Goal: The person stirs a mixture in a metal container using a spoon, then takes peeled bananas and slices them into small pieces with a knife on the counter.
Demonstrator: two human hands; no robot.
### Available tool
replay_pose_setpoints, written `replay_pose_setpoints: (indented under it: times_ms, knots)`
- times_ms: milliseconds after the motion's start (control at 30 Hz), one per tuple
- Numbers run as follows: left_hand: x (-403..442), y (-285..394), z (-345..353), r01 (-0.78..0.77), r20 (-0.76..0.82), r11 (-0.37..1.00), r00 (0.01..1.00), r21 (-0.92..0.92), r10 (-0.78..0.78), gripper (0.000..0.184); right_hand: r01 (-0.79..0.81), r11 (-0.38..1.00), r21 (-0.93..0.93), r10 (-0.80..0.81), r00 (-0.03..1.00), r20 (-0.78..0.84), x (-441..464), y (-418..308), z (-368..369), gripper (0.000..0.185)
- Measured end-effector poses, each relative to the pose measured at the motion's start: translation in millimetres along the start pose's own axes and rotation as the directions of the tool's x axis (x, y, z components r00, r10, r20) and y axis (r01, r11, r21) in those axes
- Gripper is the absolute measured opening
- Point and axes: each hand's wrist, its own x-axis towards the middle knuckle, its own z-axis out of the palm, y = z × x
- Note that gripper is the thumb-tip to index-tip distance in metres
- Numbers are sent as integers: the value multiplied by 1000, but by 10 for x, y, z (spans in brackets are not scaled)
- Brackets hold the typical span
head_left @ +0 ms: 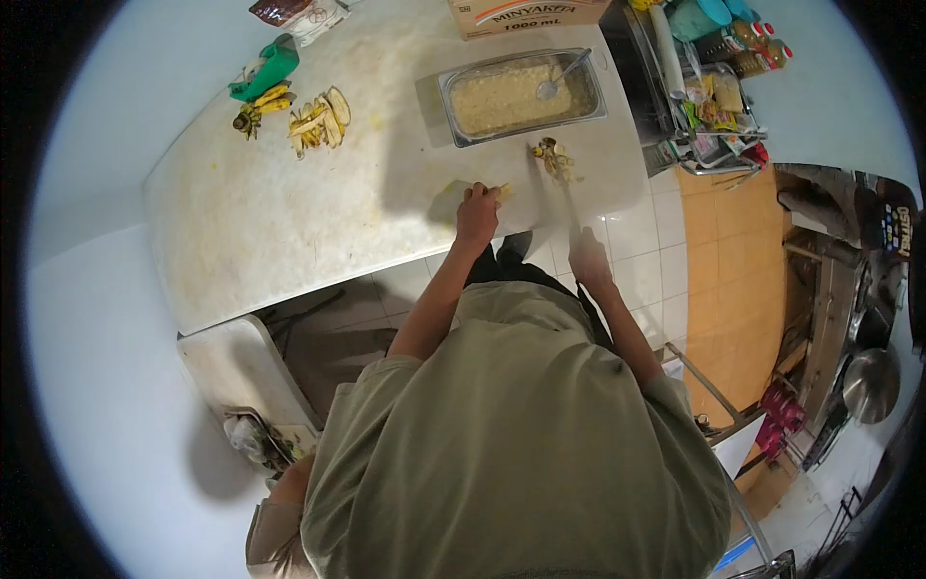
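The right hand (588, 259) is blurred, and so is the long, thin tool (567, 201) it holds, too smeared to identify. The left hand (477, 216) partly hides a small, pale yellow piece (505, 192). The top edge cuts off the brown printed cardboard box (531, 15); another person's beige sleeve (275, 540) is partly hidden behind the olive-green shirt (521, 434).

Pale table (260, 203) (faintly stained), metal tray (451, 124), banana peels (323, 120), bananas (274, 98) — cardboard box (526, 16), packet (304, 16)

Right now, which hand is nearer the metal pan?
Left: your left hand is over the table, short of the metal pan; your right hand is farther back, nearer your body.
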Motion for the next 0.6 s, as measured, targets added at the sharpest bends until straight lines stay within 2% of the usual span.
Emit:
replay_pose_setpoints:
  times_ms: [100, 200, 300, 600]
  knots:
    - [-3, -25, 35, -3, -2, 1000, 1000, -10, 3, 28, 106, 993, -55, -105, 994, 28, -82, 5, 77, 35]
    - [-9, -76, 82, -4, -10, 999, 1000, -44, 4, 29, 142, 985, -96, -133, 986, 97, -175, -72, 171, 34]
    - [-28, -108, 121, -33, -72, 998, 997, -55, 29, 29, 278, 951, -136, -263, 958, 115, -245, -76, 266, 35]
    - [-36, -57, 54, -7, -61, 999, 998, -42, 5, 24, 254, 954, -159, -227, 959, 172, -230, -26, 486, 34]
